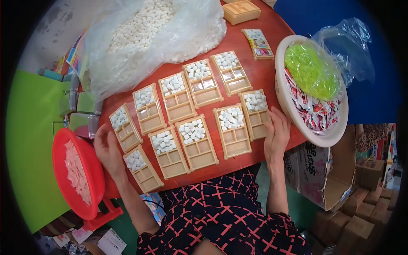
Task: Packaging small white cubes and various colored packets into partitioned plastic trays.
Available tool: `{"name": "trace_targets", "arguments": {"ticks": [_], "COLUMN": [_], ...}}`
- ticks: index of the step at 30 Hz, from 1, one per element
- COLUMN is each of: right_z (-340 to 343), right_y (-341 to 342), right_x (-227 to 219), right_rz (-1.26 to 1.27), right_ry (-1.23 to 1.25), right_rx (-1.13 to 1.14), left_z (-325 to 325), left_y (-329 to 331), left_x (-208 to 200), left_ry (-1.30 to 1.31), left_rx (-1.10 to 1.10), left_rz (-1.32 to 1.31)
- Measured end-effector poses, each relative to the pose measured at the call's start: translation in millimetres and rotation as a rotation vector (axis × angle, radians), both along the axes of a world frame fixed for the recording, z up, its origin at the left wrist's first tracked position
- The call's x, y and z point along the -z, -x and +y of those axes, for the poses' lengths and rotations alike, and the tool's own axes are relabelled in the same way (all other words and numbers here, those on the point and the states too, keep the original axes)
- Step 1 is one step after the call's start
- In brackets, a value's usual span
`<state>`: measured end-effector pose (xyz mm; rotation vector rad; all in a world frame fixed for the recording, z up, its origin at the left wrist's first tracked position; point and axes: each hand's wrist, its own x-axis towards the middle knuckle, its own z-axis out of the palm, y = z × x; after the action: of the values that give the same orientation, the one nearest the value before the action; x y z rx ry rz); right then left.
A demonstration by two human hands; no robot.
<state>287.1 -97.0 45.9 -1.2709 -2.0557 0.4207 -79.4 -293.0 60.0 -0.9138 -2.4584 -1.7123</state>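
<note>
On the red table, tan compartment trays stand in two slanting rows. Each holds small white marshmallow-like pieces in its large far compartment; their smaller compartments show no pieces. My left hand (109, 149) lies beside the leftmost far-row tray (130, 137), fingers extended and loosely bent, with nothing seen in it. The leftmost near-row tray (148, 177) is just right of that wrist. My right hand (278, 132) rests its spread fingers along the right side of the rightmost near-row tray (258, 124). Left of that stands another filled tray (236, 146).
A large clear bag (142, 38) of white pieces lies at the far left. A red basin (91, 170) with pale pink packets stands left; a white basin (282, 80) with green strands and red-white sachets stands right. A closed tan box (241, 12) and a packed tray (258, 43) lie far right.
</note>
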Motion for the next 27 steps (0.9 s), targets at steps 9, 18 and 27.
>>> {"name": "trace_targets", "arguments": {"ticks": [9, 18, 27], "right_z": [61, 69, 69], "right_y": [38, 43, 43], "right_x": [-2, 2, 10], "right_rz": [-0.232, -0.261, -0.023], "right_ry": [-0.217, -0.011, 0.063], "right_rx": [-0.051, -0.053, -0.083], "left_z": [70, 69, 69], "left_y": [-93, -112, -111], "left_x": [-15, -9, -9], "left_ry": [0.057, 0.206, 0.199], "left_rx": [0.458, 0.607, 0.604], "left_rz": [-0.222, 0.078, 0.097]}}
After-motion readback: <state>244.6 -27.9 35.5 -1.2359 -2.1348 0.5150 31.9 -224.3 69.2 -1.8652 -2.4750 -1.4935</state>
